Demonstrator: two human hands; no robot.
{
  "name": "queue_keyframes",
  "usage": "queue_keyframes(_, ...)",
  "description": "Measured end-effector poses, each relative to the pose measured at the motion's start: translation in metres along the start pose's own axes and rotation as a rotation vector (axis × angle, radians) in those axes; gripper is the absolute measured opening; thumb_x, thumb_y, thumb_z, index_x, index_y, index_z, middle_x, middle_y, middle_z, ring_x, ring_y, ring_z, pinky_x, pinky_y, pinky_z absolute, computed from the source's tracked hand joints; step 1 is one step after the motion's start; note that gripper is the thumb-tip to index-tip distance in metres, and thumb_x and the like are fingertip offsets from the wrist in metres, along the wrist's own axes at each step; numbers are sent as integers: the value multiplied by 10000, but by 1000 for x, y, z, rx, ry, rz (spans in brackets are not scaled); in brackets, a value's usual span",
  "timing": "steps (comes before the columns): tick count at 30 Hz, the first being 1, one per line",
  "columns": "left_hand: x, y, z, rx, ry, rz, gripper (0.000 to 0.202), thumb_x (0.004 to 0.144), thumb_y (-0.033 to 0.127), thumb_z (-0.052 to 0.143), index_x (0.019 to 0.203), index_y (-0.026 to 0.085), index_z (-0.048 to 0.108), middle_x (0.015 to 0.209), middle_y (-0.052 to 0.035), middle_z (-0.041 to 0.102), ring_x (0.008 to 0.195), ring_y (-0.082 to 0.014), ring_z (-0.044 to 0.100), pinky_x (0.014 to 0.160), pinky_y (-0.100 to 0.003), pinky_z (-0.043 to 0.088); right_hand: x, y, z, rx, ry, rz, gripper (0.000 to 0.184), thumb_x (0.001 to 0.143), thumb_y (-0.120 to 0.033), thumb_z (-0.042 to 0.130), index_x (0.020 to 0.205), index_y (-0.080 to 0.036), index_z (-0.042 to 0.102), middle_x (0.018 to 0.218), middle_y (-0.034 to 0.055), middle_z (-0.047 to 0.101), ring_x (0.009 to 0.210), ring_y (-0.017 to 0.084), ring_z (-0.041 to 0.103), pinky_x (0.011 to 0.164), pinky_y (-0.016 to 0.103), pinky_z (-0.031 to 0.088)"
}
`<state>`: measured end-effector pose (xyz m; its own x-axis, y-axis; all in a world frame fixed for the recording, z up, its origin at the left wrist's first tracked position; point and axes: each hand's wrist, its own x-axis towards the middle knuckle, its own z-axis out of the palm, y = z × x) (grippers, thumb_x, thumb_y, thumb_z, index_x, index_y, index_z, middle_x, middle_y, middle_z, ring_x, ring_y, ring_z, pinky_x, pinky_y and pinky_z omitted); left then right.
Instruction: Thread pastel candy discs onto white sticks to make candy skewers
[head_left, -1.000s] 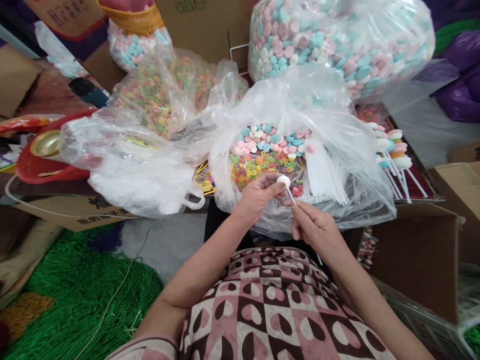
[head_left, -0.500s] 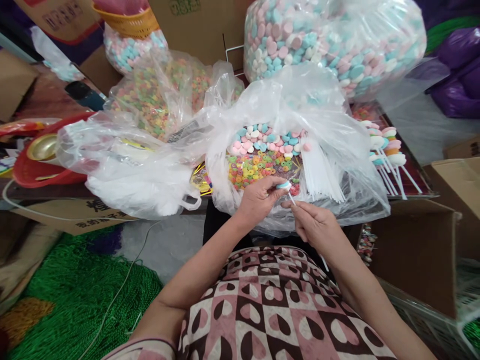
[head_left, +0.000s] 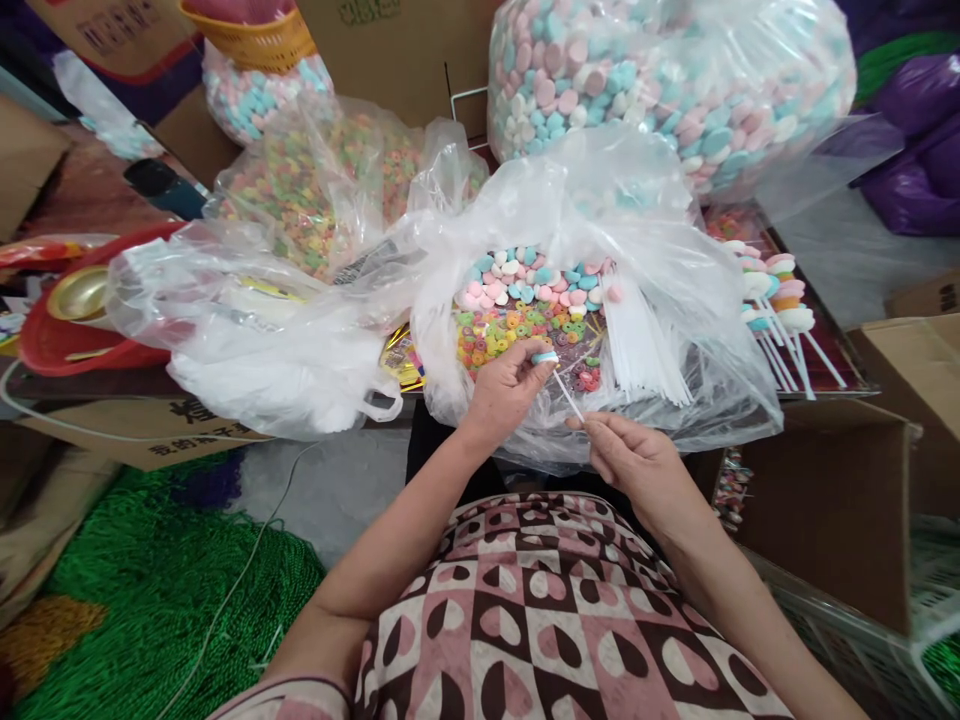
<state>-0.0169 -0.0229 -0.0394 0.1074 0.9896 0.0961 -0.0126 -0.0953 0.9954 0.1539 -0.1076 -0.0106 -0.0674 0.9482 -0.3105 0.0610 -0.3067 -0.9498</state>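
Note:
My left hand (head_left: 501, 398) pinches a blue and white marshmallow (head_left: 545, 357) between thumb and fingers, above the ring-shaped gummies. In my right hand (head_left: 628, 452) is a thin white stick (head_left: 568, 396), slanting up so that its tip meets or nearly meets the marshmallow's lower edge; I cannot tell whether it goes in. Loose pink, white and blue marshmallows (head_left: 499, 285) lie in a patch beyond the hands. Colourful ring gummies (head_left: 510, 328) are spread nearer to me. To their right, a bundle of white sticks (head_left: 641, 345) rests on the clear plastic.
Finished candy skewers (head_left: 789, 292) lie at the table's right end. Behind stands a large bag of marshmallows (head_left: 577, 85), with a bag of ring gummies (head_left: 315, 190) to its left. A red basin (head_left: 97, 352) sits far left; an open carton (head_left: 832, 510) stands below right.
My left hand has moved a little to the left with the marshmallow. More of the stick now shows between the two hands, and my right hand has shifted slightly.

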Motion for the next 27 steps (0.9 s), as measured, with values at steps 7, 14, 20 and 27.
queue_keyframes(7,-23,8,16,214,-36,47,212,905,378,632,1033,220,692,870,-8,716,708,-127,600,717,-249,492,4,8,12,-11,119,-56,376,881,-523,615,905,-160,709,500,-72,373,467,98,306,457,244,216)
queue_keyframes(14,-27,17,18,331,-177,196,280,968,321,526,1180,219,678,1151,-73,745,1012,-196,689,928,-310,516,12,8,7,245,159,9,365,830,-541,690,808,-178,658,453,-100,319,408,70,227,404,222,171)
queue_keyframes(20,29,16,-4,962,-116,276,203,952,199,533,947,163,733,996,-119,717,1019,-271,629,943,-403,451,12,-3,-4,267,236,-42,251,822,-429,702,835,-179,683,458,-83,360,407,78,277,404,226,209)
queue_keyframes(27,50,15,0,1374,-181,246,183,936,177,540,1007,153,706,1094,-156,675,1076,-322,579,945,-458,378,12,5,-4,244,233,-38,295,842,-459,682,885,-168,707,461,-83,371,415,82,285,416,232,204)
